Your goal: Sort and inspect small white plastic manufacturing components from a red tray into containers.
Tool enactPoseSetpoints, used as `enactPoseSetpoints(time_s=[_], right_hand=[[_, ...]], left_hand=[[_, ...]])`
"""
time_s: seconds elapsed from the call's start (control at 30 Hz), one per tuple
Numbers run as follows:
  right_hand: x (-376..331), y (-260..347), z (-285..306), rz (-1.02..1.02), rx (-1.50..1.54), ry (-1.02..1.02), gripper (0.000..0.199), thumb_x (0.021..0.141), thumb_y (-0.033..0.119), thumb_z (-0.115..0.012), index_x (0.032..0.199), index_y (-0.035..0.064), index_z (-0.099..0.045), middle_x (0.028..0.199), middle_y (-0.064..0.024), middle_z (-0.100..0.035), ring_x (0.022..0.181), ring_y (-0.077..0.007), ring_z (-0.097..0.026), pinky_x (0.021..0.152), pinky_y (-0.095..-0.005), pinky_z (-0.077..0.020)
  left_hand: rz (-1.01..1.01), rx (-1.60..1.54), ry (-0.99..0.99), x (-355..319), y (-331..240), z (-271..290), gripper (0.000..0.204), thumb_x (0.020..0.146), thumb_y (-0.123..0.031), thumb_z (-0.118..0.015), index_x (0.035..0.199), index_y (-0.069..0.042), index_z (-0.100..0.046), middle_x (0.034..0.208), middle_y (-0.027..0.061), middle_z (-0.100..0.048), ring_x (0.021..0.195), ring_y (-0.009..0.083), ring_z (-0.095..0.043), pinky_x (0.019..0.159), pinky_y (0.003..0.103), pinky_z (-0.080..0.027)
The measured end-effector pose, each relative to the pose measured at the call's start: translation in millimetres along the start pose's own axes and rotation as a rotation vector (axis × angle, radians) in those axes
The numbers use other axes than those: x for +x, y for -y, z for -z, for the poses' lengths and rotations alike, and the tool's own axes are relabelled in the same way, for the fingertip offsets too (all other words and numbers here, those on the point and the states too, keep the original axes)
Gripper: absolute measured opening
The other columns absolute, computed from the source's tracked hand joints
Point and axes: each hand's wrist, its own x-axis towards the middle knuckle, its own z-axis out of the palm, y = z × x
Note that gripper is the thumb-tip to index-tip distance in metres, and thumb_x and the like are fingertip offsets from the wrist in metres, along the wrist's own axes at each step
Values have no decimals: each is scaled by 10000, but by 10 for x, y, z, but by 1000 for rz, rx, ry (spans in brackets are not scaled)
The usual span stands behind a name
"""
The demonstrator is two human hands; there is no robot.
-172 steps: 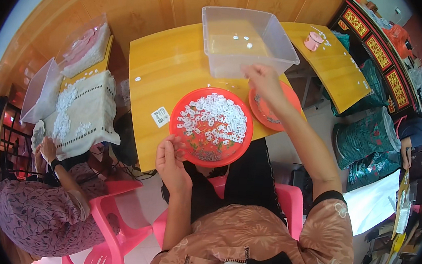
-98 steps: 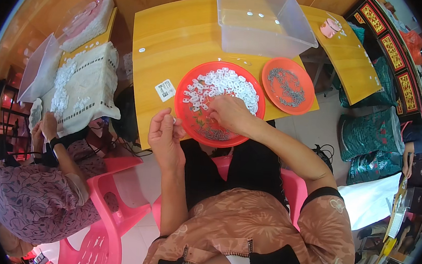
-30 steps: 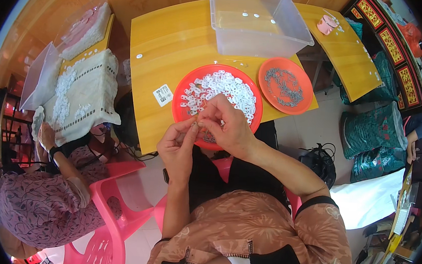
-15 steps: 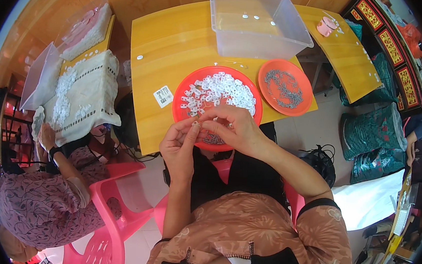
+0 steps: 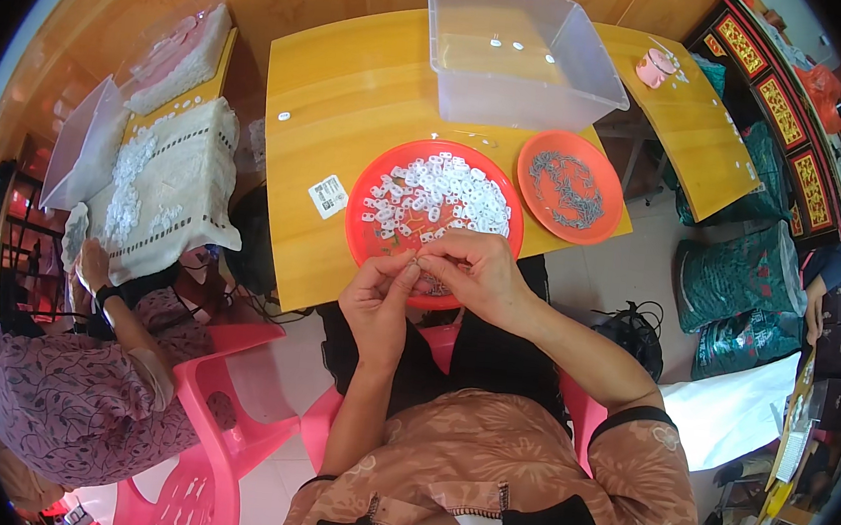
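Both of my hands meet above the near edge of a red basin [image 5: 359, 189] full of small white plastic tags [image 5: 457, 188] with holes. My left hand [image 5: 381, 289] has thumb and forefinger pinched together at the fingertips. Right against it, my right hand [image 5: 474, 275] pinches too. Whatever lies between the fingertips is too small to make out. Some small grey metal pieces show in the basin under my hands. On the right, an orange-red plate [image 5: 529, 204] holds a ring-shaped heap of small grey metal pieces [image 5: 579, 191].
A clear plastic bin [image 5: 515, 96] with a few white tags stands at the table's back. A printed label [image 5: 327, 196] lies left of the basin. A pink cup [image 5: 655, 68] is on the side table. At left, another person's hand [image 5: 93, 265] works by a cloth with white pieces [image 5: 126, 202].
My hands have come closer together, with the left moved slightly right and the fingertips now meeting. The view has shifted a little.
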Motion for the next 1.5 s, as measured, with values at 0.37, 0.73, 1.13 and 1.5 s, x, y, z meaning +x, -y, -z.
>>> enactPoseSetpoints(time_s=[0.37,0.73,1.13,1.5], right_hand=[[672,-465,69,150,-404,-8,181,813,159,-626,887,-3,-652,741,-146,-624,671,-227,-614,603,-323,-469],[1107,-921,-324,120,-842,93,160,786,138,-584,840,-11,-608,810,-205,-582,745,-366,-589,682,-431,-485],[424,-57,-89,-556,766,173,237,877,26,-536,1097,-37,-602,916,-103,-648,776,-147,-637,695,-262,-542],[187,79,16,-297,537,225,152,883,65,-562,972,-36,-632,822,-57,-651,708,-97,-612,633,-221,-503]], left_hand=[[102,-49,-112,187,-67,162,164,854,-34,-598,1011,13,-581,839,92,-658,670,114,-623,617,211,-498],[84,-126,-140,223,-137,303,173,862,-51,-598,1024,4,-577,854,102,-668,664,110,-626,602,198,-482],[203,-463,11,191,-65,230,163,878,-38,-560,1039,-15,-554,889,86,-648,739,118,-621,670,214,-501],[226,-592,132,105,-54,145,151,881,-39,-551,1030,-23,-549,879,79,-637,726,115,-601,680,223,-495]])
